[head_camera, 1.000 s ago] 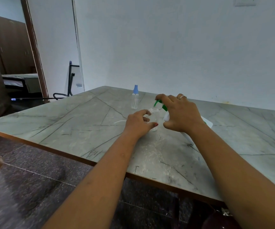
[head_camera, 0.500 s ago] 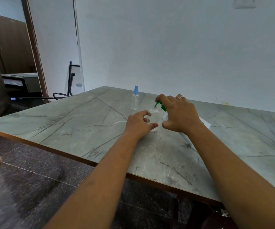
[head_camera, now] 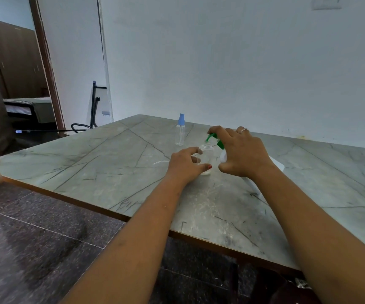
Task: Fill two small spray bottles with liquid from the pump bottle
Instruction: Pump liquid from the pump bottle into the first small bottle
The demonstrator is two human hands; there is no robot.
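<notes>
The uncapped spray bottle (head_camera: 206, 155), gripped by the left hand (head_camera: 186, 165), is judged mid-fill under the pump bottle (head_camera: 212, 136) clasped by the right hand (head_camera: 242, 154); 1 capped spray bottle (head_camera: 180, 133) beyond is left to fill.

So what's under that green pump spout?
A small clear bottle, cap off, its open neck right below the green pump spout; the left hand holds it. The right hand covers most of the pump bottle.

The right grip (head_camera: 245, 154) wears a silver ring (head_camera: 244, 130), and the left grip (head_camera: 186, 165) has a red-painted thumbnail (head_camera: 209, 166).
</notes>
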